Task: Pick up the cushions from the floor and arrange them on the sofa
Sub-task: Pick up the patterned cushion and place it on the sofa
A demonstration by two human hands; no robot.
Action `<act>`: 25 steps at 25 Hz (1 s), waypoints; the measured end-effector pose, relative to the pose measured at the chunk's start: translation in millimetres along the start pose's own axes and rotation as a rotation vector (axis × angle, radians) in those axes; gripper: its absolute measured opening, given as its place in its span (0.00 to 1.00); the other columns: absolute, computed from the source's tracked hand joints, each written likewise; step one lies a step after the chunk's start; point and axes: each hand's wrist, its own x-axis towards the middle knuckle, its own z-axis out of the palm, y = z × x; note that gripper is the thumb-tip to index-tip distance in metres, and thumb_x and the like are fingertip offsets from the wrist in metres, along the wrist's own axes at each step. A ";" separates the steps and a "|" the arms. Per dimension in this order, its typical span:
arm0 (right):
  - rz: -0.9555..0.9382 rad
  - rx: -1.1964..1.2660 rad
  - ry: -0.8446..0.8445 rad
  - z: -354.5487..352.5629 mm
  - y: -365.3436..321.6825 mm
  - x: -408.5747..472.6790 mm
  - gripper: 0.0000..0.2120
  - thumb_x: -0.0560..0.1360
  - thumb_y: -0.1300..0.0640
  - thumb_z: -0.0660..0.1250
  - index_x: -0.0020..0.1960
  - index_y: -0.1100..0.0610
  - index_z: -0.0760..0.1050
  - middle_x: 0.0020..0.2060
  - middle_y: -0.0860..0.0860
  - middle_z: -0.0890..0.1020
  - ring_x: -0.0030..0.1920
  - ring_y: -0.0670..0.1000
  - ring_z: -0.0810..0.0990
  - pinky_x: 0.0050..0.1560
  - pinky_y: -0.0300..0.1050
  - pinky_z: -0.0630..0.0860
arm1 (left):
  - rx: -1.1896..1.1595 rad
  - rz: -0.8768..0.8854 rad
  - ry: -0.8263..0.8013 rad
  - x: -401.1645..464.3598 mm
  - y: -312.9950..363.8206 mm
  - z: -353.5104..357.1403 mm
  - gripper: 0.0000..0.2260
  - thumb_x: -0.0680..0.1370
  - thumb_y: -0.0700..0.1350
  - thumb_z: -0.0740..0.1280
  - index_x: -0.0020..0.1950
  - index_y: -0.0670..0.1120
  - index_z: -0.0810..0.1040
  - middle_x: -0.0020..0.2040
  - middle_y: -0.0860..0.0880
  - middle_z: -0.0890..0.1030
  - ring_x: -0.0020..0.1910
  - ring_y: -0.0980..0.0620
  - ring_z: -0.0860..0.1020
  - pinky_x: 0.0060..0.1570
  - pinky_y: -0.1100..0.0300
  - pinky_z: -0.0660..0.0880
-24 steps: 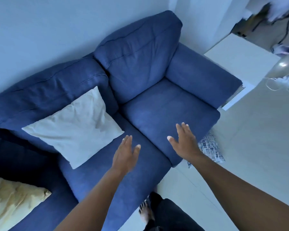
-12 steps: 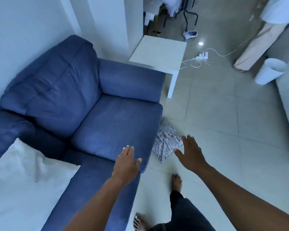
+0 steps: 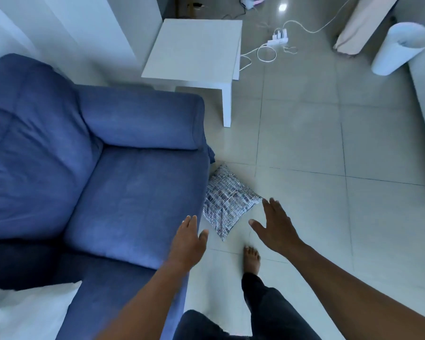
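**Patterned cushion on the floor at the sofa's front corner, both hands empty above it**

The patterned cushion (image 3: 227, 202), dark with fine pale stripes, lies on the tiled floor (image 3: 304, 148) against the front of the blue sofa (image 3: 123, 182), just below the end of the sofa's armrest (image 3: 142, 119). Its near corner points toward the person's bare foot (image 3: 251, 258), which stands on the tiles just short of it.

The right hand (image 3: 276, 228) hangs over the floor on the side of the cushion away from the sofa, palm down, fingers spread and thumb held out; its fingertips reach about level with the cushion's outer corner, and it holds nothing. The left hand (image 3: 188, 240) hovers over the front edge of the sofa's seat, fingers held loosely together with the thumb apart, also empty (whether either hand touches the cushion cannot be told, though both look clear of it).

A white cushion (image 3: 27, 312) sits on the sofa at its other end, well apart from the patterned one. Beyond the armrest stands a white side table (image 3: 194, 50), and past it a power strip (image 3: 279, 40) with white cable lies on the tiles.
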 end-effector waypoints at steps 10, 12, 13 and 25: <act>0.039 0.072 -0.100 46.4 56.6 164.6 0.41 0.81 0.39 0.64 0.84 0.60 0.55 0.84 0.60 0.58 0.85 0.60 0.55 0.82 0.59 0.57 | -0.113 -0.152 -0.043 135.0 36.8 67.4 0.29 0.87 0.52 0.63 0.84 0.39 0.63 0.84 0.40 0.68 0.83 0.42 0.66 0.80 0.51 0.61; 0.058 0.074 -0.101 78.9 75.5 206.1 0.43 0.79 0.36 0.64 0.83 0.60 0.58 0.82 0.61 0.63 0.83 0.61 0.60 0.80 0.60 0.61 | -0.139 -0.221 -0.078 178.9 20.5 98.4 0.29 0.87 0.52 0.63 0.84 0.39 0.64 0.83 0.38 0.69 0.83 0.41 0.66 0.80 0.51 0.62; 0.061 0.069 -0.119 97.2 87.9 227.1 0.42 0.79 0.37 0.66 0.83 0.61 0.59 0.81 0.61 0.65 0.82 0.62 0.62 0.79 0.60 0.63 | -0.135 -0.247 -0.094 201.4 11.4 114.5 0.29 0.86 0.52 0.63 0.84 0.39 0.64 0.82 0.38 0.70 0.82 0.40 0.67 0.80 0.50 0.63; 0.116 -0.011 -0.138 267.9 173.0 499.1 0.36 0.80 0.38 0.66 0.77 0.63 0.66 0.74 0.64 0.74 0.74 0.64 0.72 0.69 0.53 0.71 | -0.435 -0.739 0.112 447.6 -92.4 306.6 0.30 0.86 0.56 0.61 0.82 0.37 0.67 0.80 0.36 0.72 0.78 0.36 0.72 0.73 0.45 0.71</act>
